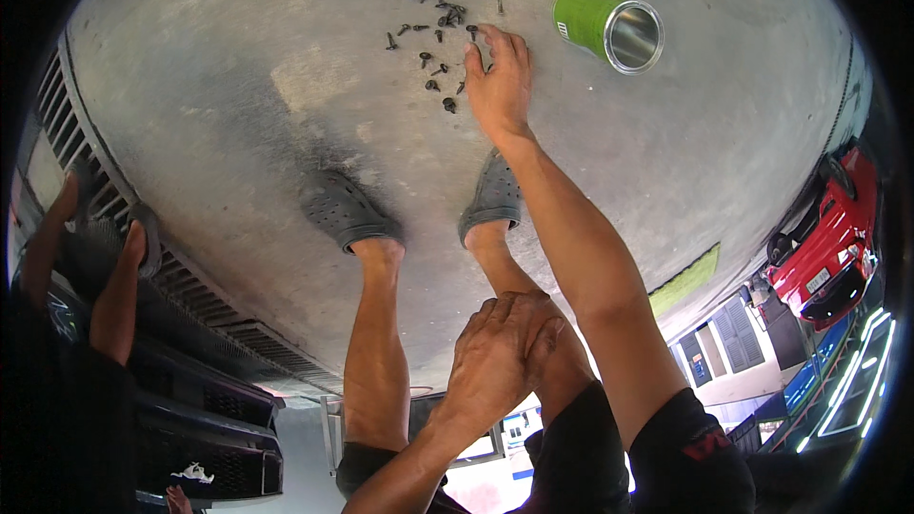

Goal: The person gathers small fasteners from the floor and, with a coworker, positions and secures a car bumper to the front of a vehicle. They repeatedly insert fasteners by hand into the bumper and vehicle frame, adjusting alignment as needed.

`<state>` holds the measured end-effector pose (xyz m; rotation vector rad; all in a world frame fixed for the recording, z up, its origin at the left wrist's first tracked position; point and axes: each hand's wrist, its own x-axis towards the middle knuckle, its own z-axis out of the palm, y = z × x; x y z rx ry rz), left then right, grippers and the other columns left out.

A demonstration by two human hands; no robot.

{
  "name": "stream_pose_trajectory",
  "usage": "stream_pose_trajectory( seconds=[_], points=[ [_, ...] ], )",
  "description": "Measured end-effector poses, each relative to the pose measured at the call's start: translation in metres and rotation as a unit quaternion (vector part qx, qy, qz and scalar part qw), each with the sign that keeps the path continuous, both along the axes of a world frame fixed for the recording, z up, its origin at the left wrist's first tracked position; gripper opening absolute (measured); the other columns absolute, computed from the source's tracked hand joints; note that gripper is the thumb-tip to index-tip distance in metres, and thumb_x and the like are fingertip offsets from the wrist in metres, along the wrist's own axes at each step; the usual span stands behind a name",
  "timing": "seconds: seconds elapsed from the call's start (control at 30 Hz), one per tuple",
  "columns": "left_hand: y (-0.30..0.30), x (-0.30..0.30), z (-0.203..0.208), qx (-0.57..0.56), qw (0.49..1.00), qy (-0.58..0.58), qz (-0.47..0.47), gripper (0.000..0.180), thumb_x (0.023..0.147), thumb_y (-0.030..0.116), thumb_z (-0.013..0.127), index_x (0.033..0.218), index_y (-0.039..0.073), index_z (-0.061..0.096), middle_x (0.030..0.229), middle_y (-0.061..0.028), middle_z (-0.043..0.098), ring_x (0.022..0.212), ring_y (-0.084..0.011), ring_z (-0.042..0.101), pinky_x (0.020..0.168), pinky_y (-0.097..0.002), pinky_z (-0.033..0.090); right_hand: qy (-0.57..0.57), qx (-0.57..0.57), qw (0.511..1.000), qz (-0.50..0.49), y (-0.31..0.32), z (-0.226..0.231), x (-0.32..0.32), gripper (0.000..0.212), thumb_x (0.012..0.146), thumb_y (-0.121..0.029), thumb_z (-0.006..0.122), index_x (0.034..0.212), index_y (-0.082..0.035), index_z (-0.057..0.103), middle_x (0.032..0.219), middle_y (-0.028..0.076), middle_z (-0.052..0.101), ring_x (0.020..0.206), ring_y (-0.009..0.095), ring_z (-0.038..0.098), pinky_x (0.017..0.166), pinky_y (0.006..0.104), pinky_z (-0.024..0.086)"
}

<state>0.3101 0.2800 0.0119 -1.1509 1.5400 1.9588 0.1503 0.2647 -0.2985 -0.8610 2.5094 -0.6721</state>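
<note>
Several black screws (447, 19), some with wide flanged heads, lie scattered on the grey concrete floor ahead of my feet. Over the right edge of this scatter my right hand (502, 86) reaches down, thumb and fingers apart. Its fingertips are close to one screw (471, 30); nothing shows between them. My left hand (500, 352) rests over my right knee, fingers draped across it, with no object in it. To the right of the screws, a green tin can (583, 17) lies on its side, its silvery mouth facing right and toward me; the visible inside looks bare.
My feet, in dark grey clogs (347, 209), stand just this side of the screws. A metal drain grate (95, 157) runs along the left, where another person's feet and legs (119, 295) show. At far right is a red car (828, 247), with a green strip (687, 281) nearer.
</note>
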Motion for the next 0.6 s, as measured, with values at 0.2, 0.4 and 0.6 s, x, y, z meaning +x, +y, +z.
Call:
stream_pose_trajectory(
  seconds=[0.2, 0.4, 0.6],
  points=[
    [-0.006, 0.002, 0.000, -0.002, 1.000, 0.002, 0.001, 0.037, 0.104, 0.025, 0.071, 0.127, -0.004, 0.068, 0.122, -0.0239, 0.073, 0.118, -0.0413, 0.070, 0.104, -0.0504, 0.055, -0.040, 0.003, 0.999, 0.006, -0.016, -0.019, -0.019, 0.031, 0.100, -0.013, 0.074, 0.130, -0.004, 0.069, 0.124, 0.016, 0.066, 0.101, 0.029, 0.070, 0.089, 0.0418, 0.058],
    [-0.001, 0.008, -0.002, -0.046, 0.997, 0.028, 0.048, 0.029, 0.100, 0.016, 0.073, 0.121, -0.003, 0.069, 0.118, -0.0227, 0.073, 0.108, -0.0412, 0.070, 0.098, -0.0492, 0.055, -0.148, -0.032, 0.981, -0.120, -0.041, 0.008, -0.017, 0.023, 0.101, -0.010, 0.071, 0.120, 0.003, 0.068, 0.113, 0.019, 0.069, 0.101, 0.032, 0.070, 0.089, 0.0445, 0.057],
    [-0.013, 0.010, 0.000, -0.021, 0.999, 0.022, 0.043, 0.034, 0.103, 0.020, 0.071, 0.127, -0.003, 0.066, 0.120, -0.0252, 0.072, 0.111, -0.0427, 0.071, 0.099, -0.0512, 0.056, -0.180, -0.003, 0.977, -0.116, -0.055, 0.029, -0.014, 0.032, 0.103, -0.017, 0.071, 0.127, 0.003, 0.067, 0.108, 0.017, 0.070, 0.101, 0.032, 0.070, 0.092, 0.0453, 0.056]
  ],
)
